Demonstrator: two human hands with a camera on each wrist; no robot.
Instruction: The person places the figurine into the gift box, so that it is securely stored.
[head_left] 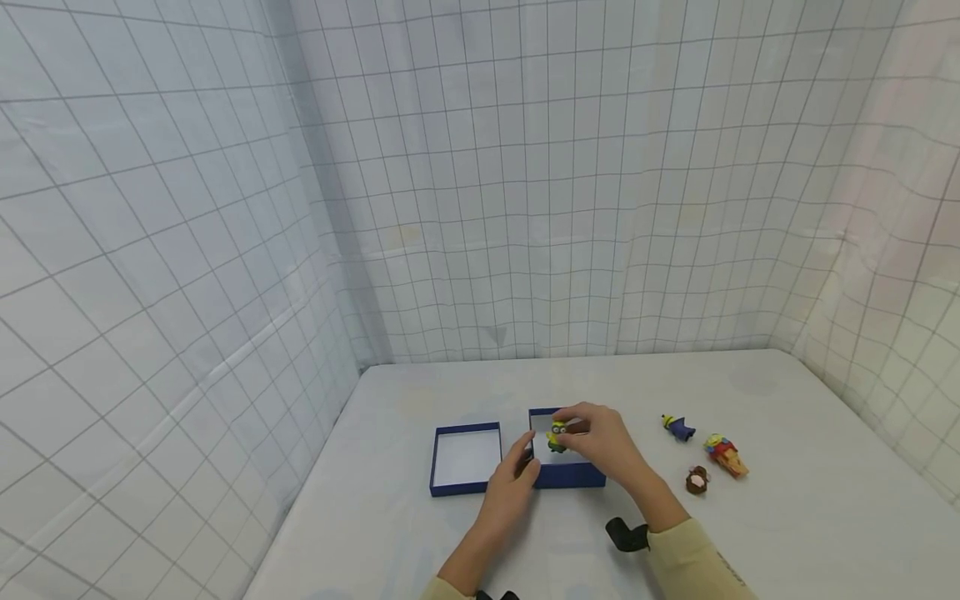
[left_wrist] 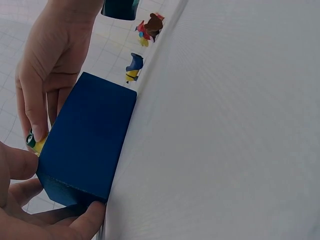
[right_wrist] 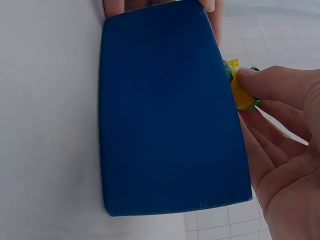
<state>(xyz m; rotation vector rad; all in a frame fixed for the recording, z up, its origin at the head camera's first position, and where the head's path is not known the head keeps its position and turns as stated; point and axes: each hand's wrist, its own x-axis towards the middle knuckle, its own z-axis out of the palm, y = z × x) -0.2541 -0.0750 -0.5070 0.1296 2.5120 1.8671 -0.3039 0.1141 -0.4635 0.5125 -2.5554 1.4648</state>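
Note:
A minion figurine (head_left: 557, 437), yellow and green with goggle eyes, is pinched between the thumb and fingers of my right hand (head_left: 602, 440). It is held at the opening of a blue box (head_left: 570, 476) with a pale inside. In the right wrist view the figurine (right_wrist: 243, 92) shows beyond the box's rim, its lower part hidden. My left hand (head_left: 507, 492) is at the box's left end, fingers spread. The left wrist view has its fingertips touching the corners of the blue box (left_wrist: 90, 135).
Left of the box lies a shallow blue-rimmed lid (head_left: 465, 458), white inside. To the right are a blue-and-yellow minion figurine (head_left: 678, 427), a red, yellow and blue figurine (head_left: 725, 455) and a brown figurine (head_left: 697, 480). White gridded curtains (head_left: 480, 183) surround the white table (head_left: 360, 533).

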